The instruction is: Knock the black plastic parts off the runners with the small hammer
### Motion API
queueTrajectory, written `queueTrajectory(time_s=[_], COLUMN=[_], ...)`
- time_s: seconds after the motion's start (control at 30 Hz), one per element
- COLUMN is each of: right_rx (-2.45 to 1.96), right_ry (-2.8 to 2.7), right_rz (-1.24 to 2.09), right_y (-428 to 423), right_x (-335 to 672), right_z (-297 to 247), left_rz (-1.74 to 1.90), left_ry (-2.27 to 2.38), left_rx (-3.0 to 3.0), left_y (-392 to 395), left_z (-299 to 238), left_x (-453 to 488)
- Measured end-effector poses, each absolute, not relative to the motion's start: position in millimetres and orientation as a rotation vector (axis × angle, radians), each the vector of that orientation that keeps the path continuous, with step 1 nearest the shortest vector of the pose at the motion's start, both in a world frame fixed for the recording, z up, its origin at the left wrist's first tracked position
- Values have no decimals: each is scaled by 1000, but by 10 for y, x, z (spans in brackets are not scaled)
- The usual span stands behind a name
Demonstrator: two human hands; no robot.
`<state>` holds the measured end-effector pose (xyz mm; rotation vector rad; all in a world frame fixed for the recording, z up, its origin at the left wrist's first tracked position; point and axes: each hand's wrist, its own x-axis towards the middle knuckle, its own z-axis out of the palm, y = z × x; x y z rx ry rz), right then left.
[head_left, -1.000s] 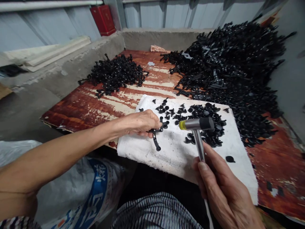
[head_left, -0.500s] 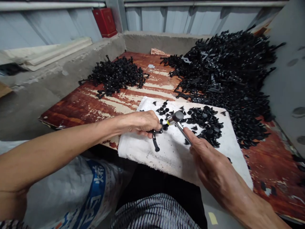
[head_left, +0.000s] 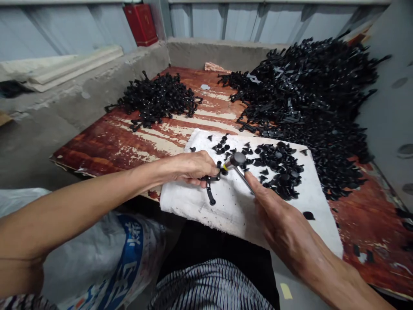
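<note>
On a folded white towel (head_left: 232, 211), a loose spread of small black mushroom-headed caps (head_left: 277, 170), glossy and hard-looking, with a few strays toward the far edge. Left hand (head_left: 193, 168) clamped, fingers together, on a jointed black strip (head_left: 210, 191), one end curving down onto the towel near its middle. Right hand (head_left: 284, 228) closed around the shaft of a small hammer (head_left: 235, 160), forefinger stretched along the steel, yellow-tipped head right at the strip, contact impossible to tell. Beyond the towel, on a peeling red-varnished plywood board (head_left: 106, 150), two heaps of similar black strips: a tangled low mound (head_left: 158, 97) at left, a far larger pile (head_left: 309, 86) at right, pressed against a grey panel (head_left: 387, 129). Behind, a rough concrete wall (head_left: 219, 54) and a red box (head_left: 141, 23). At lower left, a woven sack with blue print (head_left: 125, 258)
</note>
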<state>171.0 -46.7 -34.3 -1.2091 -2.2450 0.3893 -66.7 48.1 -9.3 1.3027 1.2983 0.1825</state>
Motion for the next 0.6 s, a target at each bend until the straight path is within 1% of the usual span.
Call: queueTrajectory(time_s=[0.13, 0.27, 0.33, 0.43, 0.6], right_rx=[-1245, -1302, -1326, -1377, -1334], right_ry=[-2225, -2200, -2073, -1820, -1667], right_rz=[406, 554, 644, 878, 1353], right_y=[-382, -350, -356, -341, -283], right_x=[1704, 1644, 1593, 1516, 1405], right_z=[-321, -206, -131, -72, -177], left_rz=[202, 234, 234, 232, 237], left_ry=[1336, 1310, 1312, 1212, 980], left_rx=[1325, 1356, 1382, 1470, 1760], left_y=[427, 342, 291, 175, -82], left_z=[-55, -44, -51, -48, 8], left_x=[-631, -629, -635, -617, -524])
